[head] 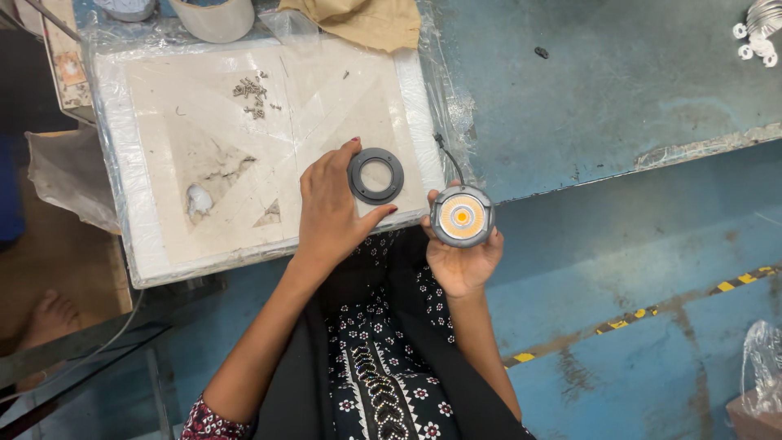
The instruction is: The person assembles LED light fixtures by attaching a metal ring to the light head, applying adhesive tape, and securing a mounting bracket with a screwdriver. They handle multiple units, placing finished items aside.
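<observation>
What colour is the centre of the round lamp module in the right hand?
Orange centre dot on a pale peach disc, inside the round grey metal lamp module held by the right hand; head view.

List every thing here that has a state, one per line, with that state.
Left hand: fingers on the ring, resting on the board.
Right hand: cupped under the lamp, holding it.
Ring: flat on the board, loose.
Lamp: face up, uncovered, unlit, wire trailing behind.
Screws: loose pile on the board.
Board: plastic-wrapped, surface worn.
Washers: scattered on the bench.
</observation>
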